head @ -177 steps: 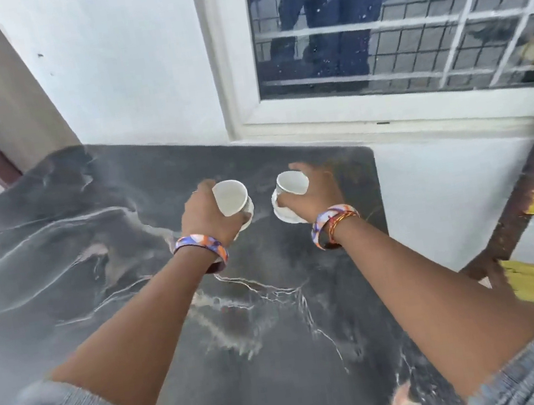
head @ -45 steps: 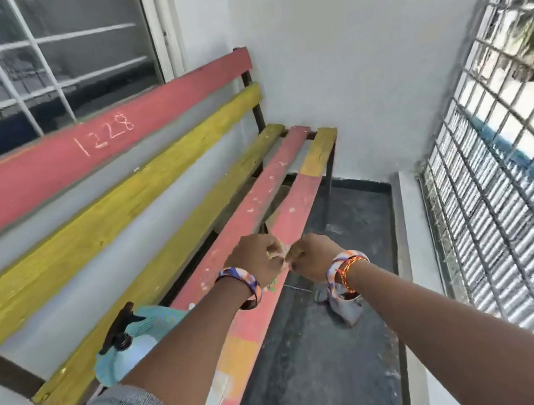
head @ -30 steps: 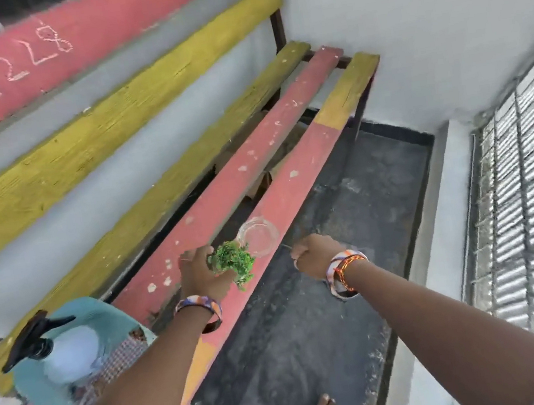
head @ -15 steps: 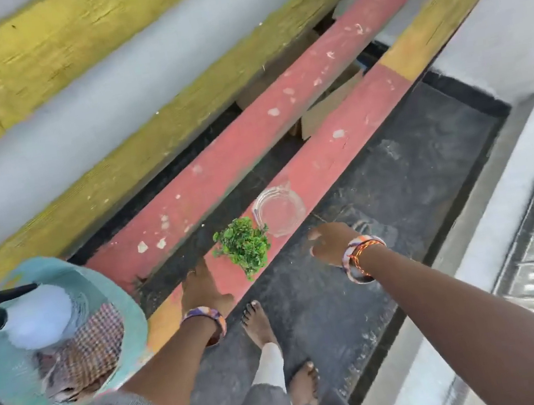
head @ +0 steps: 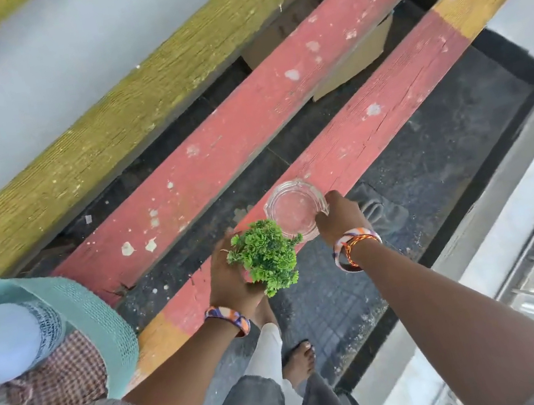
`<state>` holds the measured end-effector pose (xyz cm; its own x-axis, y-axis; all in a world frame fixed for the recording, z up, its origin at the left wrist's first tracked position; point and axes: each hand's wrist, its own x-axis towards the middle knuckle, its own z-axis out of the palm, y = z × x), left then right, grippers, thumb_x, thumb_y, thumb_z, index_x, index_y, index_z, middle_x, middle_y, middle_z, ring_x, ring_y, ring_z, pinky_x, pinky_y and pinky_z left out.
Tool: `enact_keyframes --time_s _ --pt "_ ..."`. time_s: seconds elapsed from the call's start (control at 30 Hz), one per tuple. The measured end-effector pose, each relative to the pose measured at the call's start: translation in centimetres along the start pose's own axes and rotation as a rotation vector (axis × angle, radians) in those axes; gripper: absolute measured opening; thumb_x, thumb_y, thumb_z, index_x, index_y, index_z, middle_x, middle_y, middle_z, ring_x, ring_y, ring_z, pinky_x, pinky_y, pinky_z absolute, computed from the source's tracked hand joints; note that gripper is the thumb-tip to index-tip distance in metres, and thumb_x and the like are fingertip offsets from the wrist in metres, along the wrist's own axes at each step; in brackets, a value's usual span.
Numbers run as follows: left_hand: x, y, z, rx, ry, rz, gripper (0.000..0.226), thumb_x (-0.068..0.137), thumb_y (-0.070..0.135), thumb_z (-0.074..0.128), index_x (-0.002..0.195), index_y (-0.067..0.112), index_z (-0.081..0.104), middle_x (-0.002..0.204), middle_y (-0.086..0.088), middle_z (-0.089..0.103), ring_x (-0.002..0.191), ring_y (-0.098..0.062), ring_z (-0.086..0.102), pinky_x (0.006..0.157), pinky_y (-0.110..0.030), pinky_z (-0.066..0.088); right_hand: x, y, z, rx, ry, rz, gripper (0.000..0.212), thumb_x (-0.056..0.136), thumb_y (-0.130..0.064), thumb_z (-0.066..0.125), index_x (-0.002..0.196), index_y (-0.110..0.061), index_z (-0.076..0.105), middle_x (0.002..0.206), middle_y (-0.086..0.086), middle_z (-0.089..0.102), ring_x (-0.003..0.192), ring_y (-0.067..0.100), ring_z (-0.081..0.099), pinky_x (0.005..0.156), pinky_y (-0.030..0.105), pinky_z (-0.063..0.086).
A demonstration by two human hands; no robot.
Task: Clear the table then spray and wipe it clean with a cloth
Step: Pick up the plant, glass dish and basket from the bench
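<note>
Table clearing looks like the step in hand, though the table itself is out of the head view: two cleared items sit on the front red slat of the bench (head: 369, 131). The left hand (head: 231, 277) curls its fingers around the base of the small green plant (head: 267, 257); the right hand (head: 340, 215) pinches the rim of the clear glass dish (head: 293, 210) just beside it. Further left, a teal basket (head: 102, 317) holds the spray bottle (head: 9, 341) and checked cloth (head: 57, 383). Next, I judge, both items must be let go and bottle and cloth fetched. Half a second earlier both hands were off the plant and dish; now they grip them again.
</note>
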<state>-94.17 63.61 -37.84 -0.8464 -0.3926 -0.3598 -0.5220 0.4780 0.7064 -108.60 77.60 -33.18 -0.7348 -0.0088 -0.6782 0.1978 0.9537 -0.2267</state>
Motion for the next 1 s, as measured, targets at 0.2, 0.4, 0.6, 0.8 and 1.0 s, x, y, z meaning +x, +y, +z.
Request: enact_keyframes --time_s 0.2,0.4,0.6,0.8,1.0 --pt "-1.0 1.4 -2.1 0.057 -0.049 0.046 0.052 0.061 0.031 0.071 0.108 0.009 0.069 0.108 -0.011 0.072 0.102 -0.027 0.067 0.094 -0.029 0.047 -0.7 0.0 -0.5 0.070 -0.047 0.044 0.031 0.091 -0.014 0.047 0.114 0.004 0.055 0.117 0.023 0.061 0.099 0.036 0.059 0.069 0.029 0.037" --pt "-4.9 1.7 -4.4 0.100 -0.002 0.008 0.042 0.059 0.031 0.066 0.089 0.003 0.072 0.086 -0.017 0.074 0.082 -0.033 0.069 0.074 -0.038 0.055 -4.3 0.8 -0.7 0.201 -0.109 0.015 0.029 0.086 -0.011 0.048 0.110 0.000 0.062 0.110 0.023 0.067 0.103 0.040 0.063 0.084 0.039 0.052" --pt "-12.2 3.8 -8.6 -0.165 0.230 0.036 0.060 0.053 0.054 0.059 0.089 0.008 0.074 0.085 -0.009 0.076 0.074 -0.016 0.070 0.073 -0.024 0.054 -11.5 -0.7 -1.4 0.444 -0.204 -0.021 0.015 0.085 -0.003 0.051 0.090 0.011 0.053 0.083 0.029 0.060 0.065 0.037 0.061 0.063 0.047 0.058" --pt "-19.3 3.7 -16.6 -0.268 0.576 -0.034 0.076 0.045 0.065 0.055 0.083 0.001 0.067 0.080 -0.016 0.073 0.078 -0.023 0.068 0.071 -0.032 0.053 -21.4 -7.7 -0.4 0.466 -0.265 -0.286 0.015 0.089 -0.010 0.052 0.086 0.003 0.058 0.077 0.021 0.062 0.063 0.033 0.061 0.066 0.048 0.059" --pt "-27.1 -0.2 -26.2 -0.274 0.874 -0.147 0.030 0.061 0.033 0.080 0.076 0.014 0.063 0.066 0.000 0.063 0.063 -0.010 0.055 0.061 -0.023 0.042 -32.7 -16.2 4.0 0.493 -0.409 -0.493 0.010 0.094 -0.002 0.043 0.091 0.003 0.051 0.069 0.019 0.057 0.034 0.021 0.059 0.033 0.027 0.052"
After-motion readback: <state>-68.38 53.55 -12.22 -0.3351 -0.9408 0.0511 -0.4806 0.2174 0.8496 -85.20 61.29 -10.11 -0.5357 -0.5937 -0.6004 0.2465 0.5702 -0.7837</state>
